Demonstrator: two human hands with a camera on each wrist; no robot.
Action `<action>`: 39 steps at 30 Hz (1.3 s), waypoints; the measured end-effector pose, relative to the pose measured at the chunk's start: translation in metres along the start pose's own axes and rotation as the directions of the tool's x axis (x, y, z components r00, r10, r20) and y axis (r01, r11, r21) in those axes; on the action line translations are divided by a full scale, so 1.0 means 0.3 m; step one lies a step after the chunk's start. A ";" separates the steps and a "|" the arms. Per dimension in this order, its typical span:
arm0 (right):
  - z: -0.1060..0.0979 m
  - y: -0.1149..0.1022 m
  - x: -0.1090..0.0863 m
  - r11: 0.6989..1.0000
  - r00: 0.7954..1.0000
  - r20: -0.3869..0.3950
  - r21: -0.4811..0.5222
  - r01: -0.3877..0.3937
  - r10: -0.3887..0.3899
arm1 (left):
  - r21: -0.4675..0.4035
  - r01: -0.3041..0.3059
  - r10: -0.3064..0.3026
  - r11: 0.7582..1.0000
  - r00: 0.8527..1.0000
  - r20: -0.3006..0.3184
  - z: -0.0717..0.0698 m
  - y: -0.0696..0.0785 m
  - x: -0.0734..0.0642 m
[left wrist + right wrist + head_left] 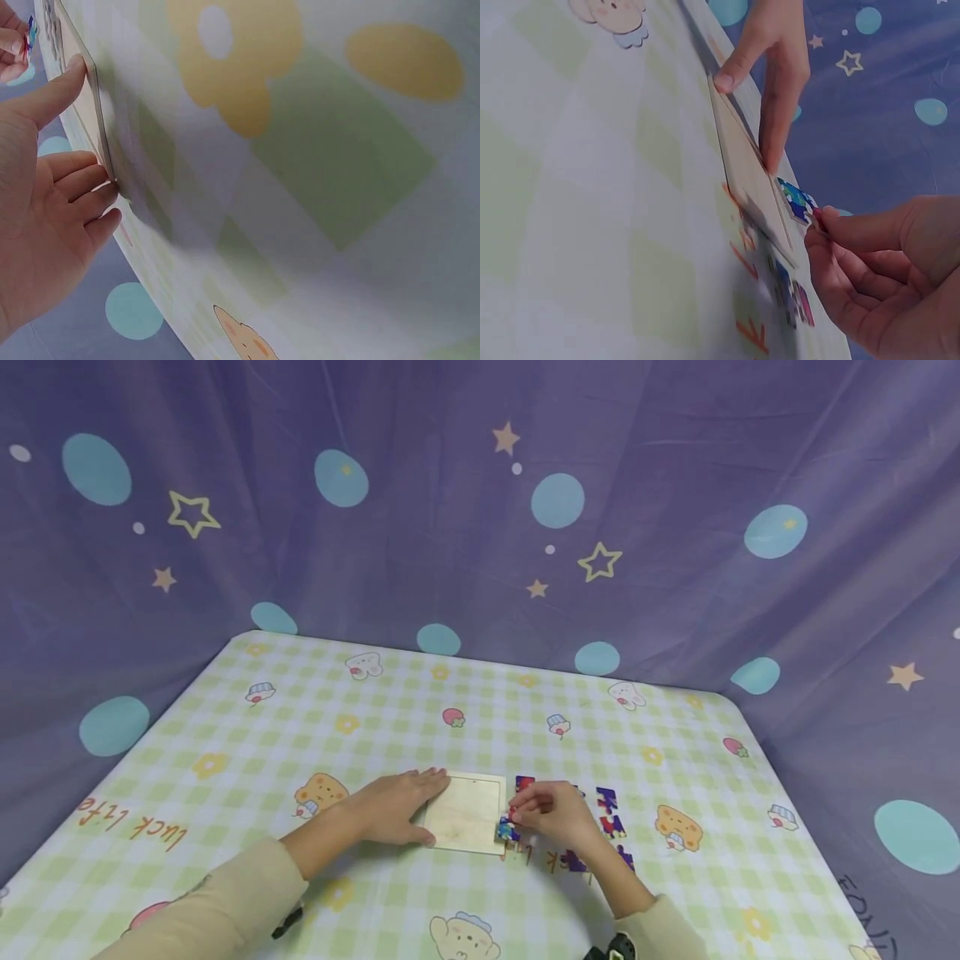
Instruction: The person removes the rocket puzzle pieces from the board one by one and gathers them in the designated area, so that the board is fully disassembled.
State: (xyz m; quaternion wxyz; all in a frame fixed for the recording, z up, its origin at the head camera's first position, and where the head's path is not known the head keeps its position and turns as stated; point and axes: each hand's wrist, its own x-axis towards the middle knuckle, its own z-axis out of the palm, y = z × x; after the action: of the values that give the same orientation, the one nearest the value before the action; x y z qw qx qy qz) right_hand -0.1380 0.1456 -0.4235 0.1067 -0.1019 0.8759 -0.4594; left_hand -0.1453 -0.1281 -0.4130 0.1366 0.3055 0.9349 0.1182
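A shallow wooden puzzle tray point(467, 817) lies bare on the table. My left hand point(393, 807) rests on its left side, thumb at the near corner and fingertips at the far one. In the left wrist view the thumb point(64, 91) lies along the tray's edge. Between thumb and fingertips my right hand point(561, 817) pinches a blue, printed jigsaw piece point(795, 198), held just above the tray's right edge. More jigsaw pieces point(612, 827) lie to the right of the tray, some partly hidden by the right hand.
A green-and-white checked tablecloth point(390, 718) with cartoon prints covers the table. Behind and beside it hangs a purple curtain point(450, 552) with stars and blue dots.
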 end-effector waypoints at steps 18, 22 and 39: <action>-0.045 0.056 -0.062 0.993 0.995 0.075 -0.089 0.077 -0.070 | 0.007 0.005 -0.005 1.000 1.000 -0.004 0.003 -0.005 0.005; -0.038 0.060 -0.061 0.990 0.996 0.058 -0.121 0.069 -0.062 | 0.003 0.008 -0.008 1.000 1.000 0.000 0.004 -0.006 0.006; -0.014 0.050 -0.061 0.979 0.998 0.002 -0.193 0.068 -0.069 | 0.004 0.000 0.000 1.000 1.000 -0.007 0.011 -0.012 0.009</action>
State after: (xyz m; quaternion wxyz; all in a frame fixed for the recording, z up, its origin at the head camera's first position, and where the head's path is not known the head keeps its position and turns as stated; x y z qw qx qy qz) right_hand -0.1229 0.1624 -0.4319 0.0785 -0.1409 0.9125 -0.3759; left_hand -0.1483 -0.1290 -0.4176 0.1325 0.3050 0.9357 0.1176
